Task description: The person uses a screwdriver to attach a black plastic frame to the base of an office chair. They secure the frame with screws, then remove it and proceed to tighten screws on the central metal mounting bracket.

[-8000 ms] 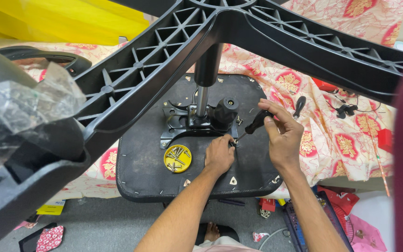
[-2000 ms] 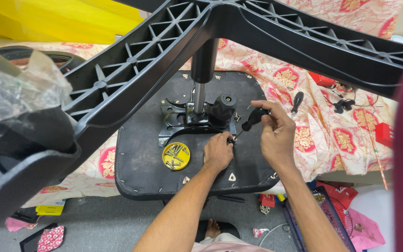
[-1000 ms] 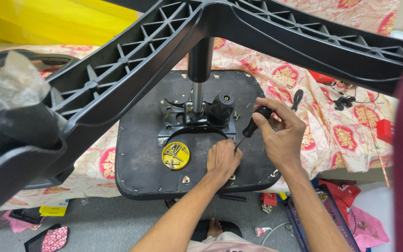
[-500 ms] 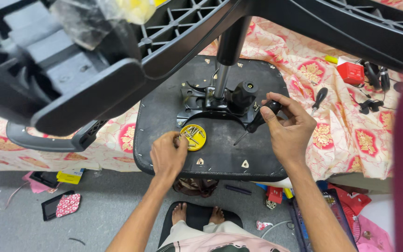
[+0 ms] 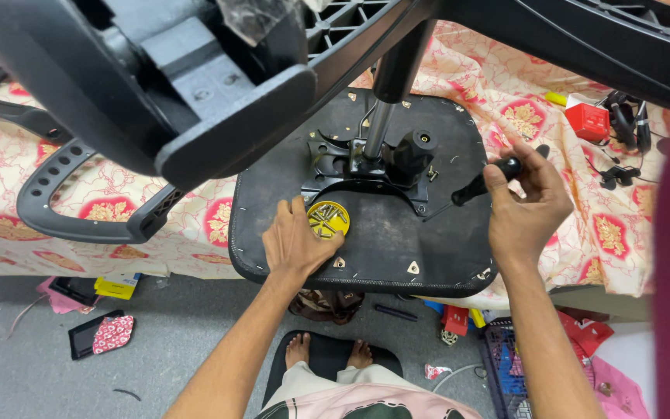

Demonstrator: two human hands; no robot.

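Note:
An upturned office chair seat (image 5: 397,240) lies with its black underside up on a floral-covered bed. Its metal mechanism (image 5: 366,167) and gas column (image 5: 385,105) rise to the star base (image 5: 219,85) overhead. My left hand (image 5: 295,244) rests on the seat underside, fingers over a round yellow tin of screws (image 5: 327,219). My right hand (image 5: 525,206) grips a black-handled screwdriver (image 5: 484,180), its tip pointing toward the mechanism.
A black armrest (image 5: 79,225) lies on the floral sheet (image 5: 9,163) at left. A red box (image 5: 588,121) and black cables (image 5: 622,140) sit at right. Small items litter the grey floor (image 5: 56,365). My bare feet (image 5: 327,353) stand on a dark mat.
My left hand left the spot beside the screwdriver and moved left to the yellow tin. My right hand lifted the screwdriver off the seat. The view shifted, moving the seat rightward in the frame.

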